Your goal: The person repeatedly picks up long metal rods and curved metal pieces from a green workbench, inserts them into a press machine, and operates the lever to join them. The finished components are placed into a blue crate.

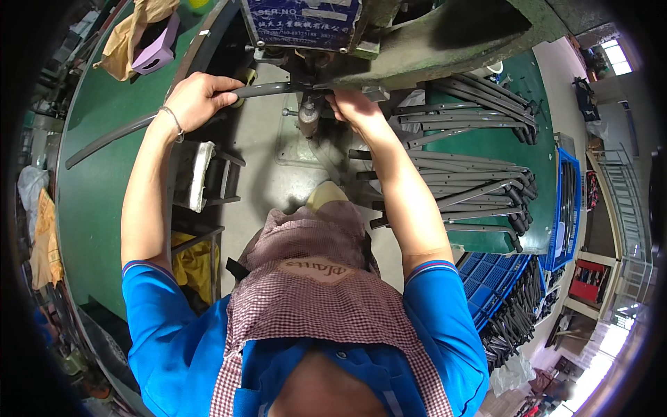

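Tube (118, 133), long and slender, dark grey, faintly glossy.

Glare burns white at lower right, and a window (615, 57) blazes at upper right! A sheen runs along the dark tube (267, 90), shadow fills the machine frame's hollow (479, 24) up top, the centre is fairly sharp, and the edges (fisheye, naturally) curve, soften and sink to black.

tube (267, 89): dark grey | left table (97, 198): green | apron (316, 309): maroon-and-white check | shirt (445, 323): blue
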